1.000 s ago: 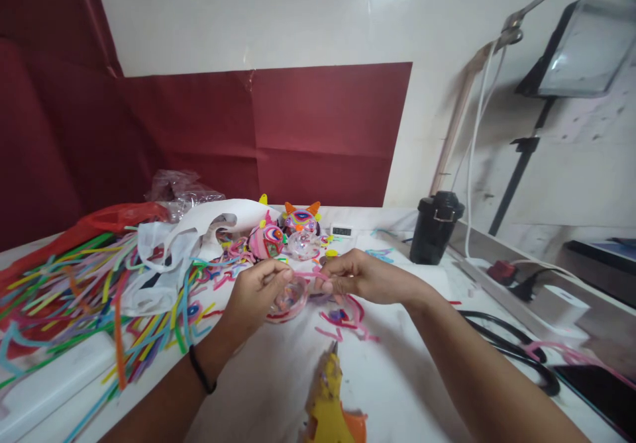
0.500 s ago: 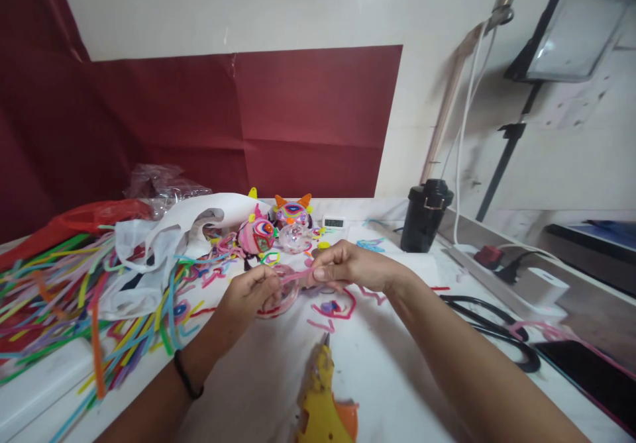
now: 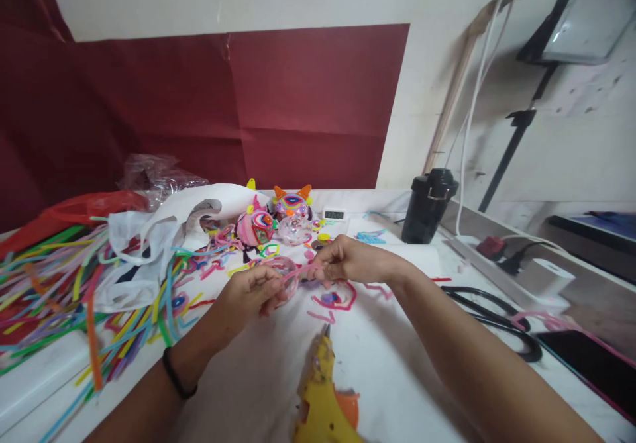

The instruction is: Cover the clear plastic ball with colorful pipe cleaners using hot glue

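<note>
My left hand (image 3: 256,289) and my right hand (image 3: 342,261) pinch a pink pipe cleaner (image 3: 298,271) between them, stretched in a short span above the table. Just behind my left fingers sits a clear round plastic piece (image 3: 291,289) with pink around it, partly hidden by the hand. Below my right hand lies a bent pink-red pipe cleaner outline (image 3: 354,297) around a small blue and purple coil (image 3: 328,298). Nearer to me, a yellow glue gun (image 3: 320,390) points its nozzle away from me, towards the small pink bits (image 3: 322,317).
Two decorated animal-like balls (image 3: 254,224) stand at the back beside a clear ball (image 3: 295,230) and a small digital clock (image 3: 334,215). Many coloured pipe cleaners (image 3: 134,344) heap at left. A black bottle (image 3: 428,206), power strip (image 3: 517,277), black cable (image 3: 497,317) and phone (image 3: 589,370) are at right.
The view has tilted and shifted slightly. My hands still hold the pink pipe cleaner, and a slightly longer stretch of it shows between them now.
</note>
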{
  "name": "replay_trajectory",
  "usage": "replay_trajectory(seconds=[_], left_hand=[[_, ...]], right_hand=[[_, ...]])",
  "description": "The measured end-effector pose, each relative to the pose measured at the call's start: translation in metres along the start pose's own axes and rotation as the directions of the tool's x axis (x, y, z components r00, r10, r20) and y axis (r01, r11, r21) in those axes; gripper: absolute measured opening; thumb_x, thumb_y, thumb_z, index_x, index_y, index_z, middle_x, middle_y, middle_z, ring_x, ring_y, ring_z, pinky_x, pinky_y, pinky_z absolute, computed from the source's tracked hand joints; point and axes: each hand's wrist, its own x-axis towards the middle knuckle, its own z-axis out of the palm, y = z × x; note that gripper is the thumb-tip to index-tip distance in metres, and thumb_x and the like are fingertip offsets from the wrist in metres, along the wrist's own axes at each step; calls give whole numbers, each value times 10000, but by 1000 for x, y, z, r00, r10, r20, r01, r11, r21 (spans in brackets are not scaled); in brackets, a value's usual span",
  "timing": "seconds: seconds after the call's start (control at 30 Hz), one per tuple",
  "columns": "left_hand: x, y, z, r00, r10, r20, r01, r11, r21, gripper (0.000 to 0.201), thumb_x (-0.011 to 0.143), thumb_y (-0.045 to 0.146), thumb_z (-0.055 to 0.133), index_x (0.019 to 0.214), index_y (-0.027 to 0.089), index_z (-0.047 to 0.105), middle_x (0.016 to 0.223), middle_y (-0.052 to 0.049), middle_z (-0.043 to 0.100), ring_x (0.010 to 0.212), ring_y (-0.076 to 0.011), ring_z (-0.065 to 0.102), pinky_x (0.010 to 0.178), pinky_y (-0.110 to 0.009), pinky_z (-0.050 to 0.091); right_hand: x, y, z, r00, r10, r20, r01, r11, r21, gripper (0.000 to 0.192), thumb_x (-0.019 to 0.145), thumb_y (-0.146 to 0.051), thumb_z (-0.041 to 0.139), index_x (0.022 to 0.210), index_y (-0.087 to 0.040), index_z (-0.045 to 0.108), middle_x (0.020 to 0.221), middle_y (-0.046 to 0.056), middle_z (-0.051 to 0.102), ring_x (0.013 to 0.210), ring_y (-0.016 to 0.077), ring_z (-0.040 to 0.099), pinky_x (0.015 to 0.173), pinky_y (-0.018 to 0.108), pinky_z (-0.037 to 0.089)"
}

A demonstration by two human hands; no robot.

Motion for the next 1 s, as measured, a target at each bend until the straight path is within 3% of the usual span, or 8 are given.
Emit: replay_trajectory(seconds=[0.13,0.23,0.47,0.6,0.77,1.0], left_hand=[[-1,2,1,999,-34,15,35,997,-66,255,797,392,605,709,153,595,598,23,558,482,-79,425,471,-207,304],[-1,2,2,999,-44,20,45,998,-39,264,779,399,619,689,152,596,606,20,566,481,-76,423,466,-205,299],[0,-4,4,992,-100,76,95,993,65,262,738,431,630,706,172,608,581,23,554,475,-95,423,454,-213,312],[-2,0,6,995,-91,35,84,981,173,265,753,445,590,699,185,589,556,30,534,428,-93,359,416,-220,242],[-7,10,6,999,42,7,-41,926,376,297,814,415,500,641,181,559,532,47,453,485,-110,370,466,-229,258],[-8,11,3,989,144,-7,-120,849,515,283,856,372,449,644,194,509,590,42,450,567,-132,411,534,-238,309]], right_hand=[[4,4,4,998,25,64,-36,984,177,347,775,-445,649,756,-101,685,587,-5,588,475,75,460,463,202,377],[8,4,11,996,31,78,-51,962,268,394,786,-486,628,722,-101,676,573,-4,594,447,64,449,446,195,375],[10,5,17,993,87,82,-100,982,158,185,768,-272,622,819,-110,698,527,-34,578,409,56,390,399,180,310],[9,1,16,993,68,93,-76,994,83,158,763,-226,614,822,-112,706,520,-39,571,447,65,420,437,179,323],[7,-6,17,994,54,99,-55,998,5,137,774,-180,575,779,-110,693,517,-35,560,472,77,442,459,180,340],[6,-5,15,996,27,88,-23,999,-47,122,794,-197,567,760,-123,657,513,-45,532,459,79,435,453,183,349]])
